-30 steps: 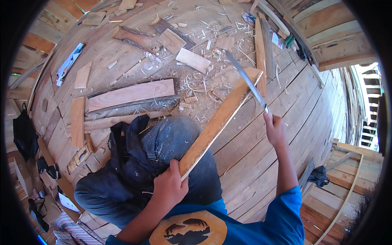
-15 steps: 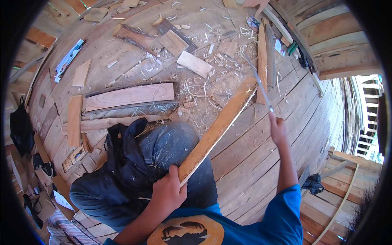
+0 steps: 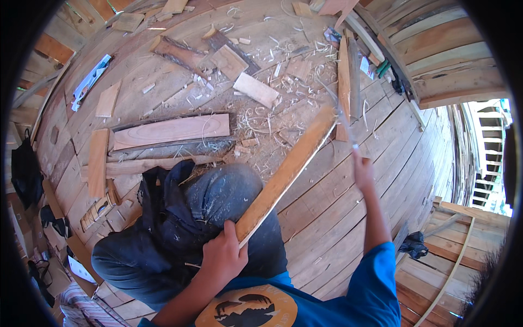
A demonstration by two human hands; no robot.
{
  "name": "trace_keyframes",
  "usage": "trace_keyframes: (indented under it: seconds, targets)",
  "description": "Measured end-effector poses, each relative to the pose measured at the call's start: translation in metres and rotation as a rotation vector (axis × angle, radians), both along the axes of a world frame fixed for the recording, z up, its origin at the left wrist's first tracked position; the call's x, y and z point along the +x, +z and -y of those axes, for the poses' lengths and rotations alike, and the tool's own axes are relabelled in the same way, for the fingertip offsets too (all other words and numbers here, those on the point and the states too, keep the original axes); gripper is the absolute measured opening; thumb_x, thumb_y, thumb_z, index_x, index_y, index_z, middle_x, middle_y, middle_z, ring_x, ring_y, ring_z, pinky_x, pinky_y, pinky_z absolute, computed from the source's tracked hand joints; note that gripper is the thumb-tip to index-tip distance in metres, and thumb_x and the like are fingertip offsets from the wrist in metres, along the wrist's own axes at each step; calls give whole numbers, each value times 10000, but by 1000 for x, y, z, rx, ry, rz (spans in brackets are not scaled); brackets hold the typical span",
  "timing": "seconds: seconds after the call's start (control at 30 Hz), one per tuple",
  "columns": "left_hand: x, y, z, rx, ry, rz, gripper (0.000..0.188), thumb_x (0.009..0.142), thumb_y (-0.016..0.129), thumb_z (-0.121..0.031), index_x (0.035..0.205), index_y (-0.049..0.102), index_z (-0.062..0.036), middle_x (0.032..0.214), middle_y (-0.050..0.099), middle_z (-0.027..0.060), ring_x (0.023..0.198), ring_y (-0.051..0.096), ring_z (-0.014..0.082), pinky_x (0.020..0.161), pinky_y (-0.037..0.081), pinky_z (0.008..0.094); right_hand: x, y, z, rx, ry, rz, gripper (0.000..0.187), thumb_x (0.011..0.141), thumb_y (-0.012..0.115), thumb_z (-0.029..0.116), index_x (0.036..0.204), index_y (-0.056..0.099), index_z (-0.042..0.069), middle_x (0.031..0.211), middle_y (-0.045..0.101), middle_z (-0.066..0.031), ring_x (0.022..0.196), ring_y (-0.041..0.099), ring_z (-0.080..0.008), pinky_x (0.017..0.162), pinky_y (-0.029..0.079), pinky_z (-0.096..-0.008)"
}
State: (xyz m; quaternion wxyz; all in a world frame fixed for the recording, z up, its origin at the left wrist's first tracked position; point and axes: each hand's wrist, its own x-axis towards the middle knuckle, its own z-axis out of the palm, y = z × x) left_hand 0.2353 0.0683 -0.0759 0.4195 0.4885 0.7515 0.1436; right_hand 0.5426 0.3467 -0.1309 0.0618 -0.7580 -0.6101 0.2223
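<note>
My left hand (image 3: 224,252) is wrapped round the near end of a long, narrow wooden board (image 3: 286,177). The board slants up and away to the right, resting across my thigh by the knee. In my right hand (image 3: 364,173) is a long-bladed knife (image 3: 346,122), gripped by its handle and smeared by motion. Its blade points away and to the left, crossing close to the board's far end; whether it touches the wood I cannot tell. Curled shavings (image 3: 261,122) lie on the floor beyond my knee.
A wide plank (image 3: 171,132) with dark edges lies left of the shavings. Short offcuts (image 3: 256,90) and bark-edged pieces (image 3: 177,53) are scattered farther off. An upright-lying strip of wood (image 3: 343,82) is beyond the knife. Dark cloth (image 3: 414,245) lies at the right.
My right hand and the knife have shifted slightly left, the blade nearer across the board's far end. The whole view has moved a little. My left hand keeps its grip.
</note>
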Motion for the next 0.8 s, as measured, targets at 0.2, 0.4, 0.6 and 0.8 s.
trace_keyframes:
  seconds: [0.2,0.4,0.6,0.8]
  targets:
    - [-2,1,-6,-28,20,19,273,849,589,-190,992,418,-33,720,619,240,684,619,437,615,496,515,22,44,16,11,93,-25,621,890,569,498,614,515,-55,511,422,-116,534,409,-159,491,359,-405]
    - [-6,1,-3,-17,20,46,269,861,575,-197,993,414,-27,716,618,244,678,619,439,615,497,514,-88,47,94,-196,625,-164,600,825,611,537,693,581,-48,563,529,-198,558,572,-252,537,425,-433]
    - [-8,1,-3,-26,1,69,276,869,570,-212,999,413,-26,704,615,240,674,617,443,616,498,513,37,-5,-40,86,-47,-3,692,851,491,664,640,527,6,558,490,-118,507,470,-229,500,381,-411]
    - [-11,0,-6,-64,12,95,267,882,564,-224,991,422,-26,701,613,238,696,611,453,638,489,514,19,50,12,120,103,-72,592,910,511,518,705,543,-37,548,470,-52,511,427,-158,501,366,-358]
